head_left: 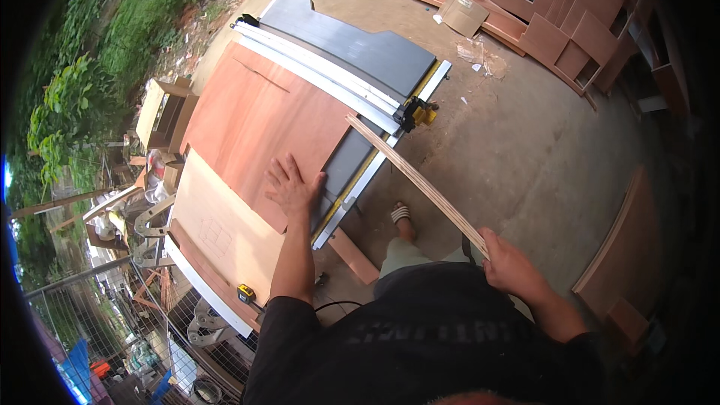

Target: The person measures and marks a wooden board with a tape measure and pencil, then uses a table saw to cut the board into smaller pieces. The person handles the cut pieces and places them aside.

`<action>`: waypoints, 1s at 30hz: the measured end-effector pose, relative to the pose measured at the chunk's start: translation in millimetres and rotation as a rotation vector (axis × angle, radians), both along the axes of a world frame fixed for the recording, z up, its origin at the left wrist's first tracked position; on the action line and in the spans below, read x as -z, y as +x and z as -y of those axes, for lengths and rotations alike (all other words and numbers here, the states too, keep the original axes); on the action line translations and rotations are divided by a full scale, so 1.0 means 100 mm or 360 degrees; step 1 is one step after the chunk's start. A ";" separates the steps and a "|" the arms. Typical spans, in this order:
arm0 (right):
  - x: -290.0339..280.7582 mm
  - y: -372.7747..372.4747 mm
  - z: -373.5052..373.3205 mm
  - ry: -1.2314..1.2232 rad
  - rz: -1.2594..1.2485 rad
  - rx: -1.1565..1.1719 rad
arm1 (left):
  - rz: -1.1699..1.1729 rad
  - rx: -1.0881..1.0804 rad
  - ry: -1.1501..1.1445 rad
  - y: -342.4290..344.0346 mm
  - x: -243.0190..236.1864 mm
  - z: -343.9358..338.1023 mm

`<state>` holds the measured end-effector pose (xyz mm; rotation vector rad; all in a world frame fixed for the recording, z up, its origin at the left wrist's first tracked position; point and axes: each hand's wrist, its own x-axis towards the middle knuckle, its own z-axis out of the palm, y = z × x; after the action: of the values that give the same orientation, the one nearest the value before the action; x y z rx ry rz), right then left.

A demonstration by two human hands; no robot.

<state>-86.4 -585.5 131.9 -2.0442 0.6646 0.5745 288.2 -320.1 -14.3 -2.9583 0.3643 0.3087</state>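
On the grey metal worktop point(337, 39), my left hand point(290, 189) lies flat, fingers spread, on a reddish-brown plywood sheet point(259, 124); gripped one-ended by my right hand point(510, 262), the long brown layered-wood strip point(420, 178) could swing, scratching it.

One left grip point(291, 189) at 9 o'clock and one right grip point(511, 267) at 4 make two. One layered strip point(414, 172), or several stacked, at 3: cannot tell which. One reddish sheet point(259, 112) at 10; one pale sheet point(238, 214) between 8 and 9. One grey surface point(343, 43) at 12. One tape measure point(246, 294) between 7 and 8. One striped sandal point(400, 212) at 4. At least two cardboard boxes point(463, 14), at 1 and between 9 and 10.
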 end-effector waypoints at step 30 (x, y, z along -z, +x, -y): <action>0.06 0.20 -0.04 -0.0008 -0.0064 -0.0046 | 0.0015 -0.0002 0.0010 0.16 0.07 -0.03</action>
<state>-66.8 -581.2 126.0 -2.0547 0.6614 0.6330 304.2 -317.0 -21.4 -2.9528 0.3597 0.2952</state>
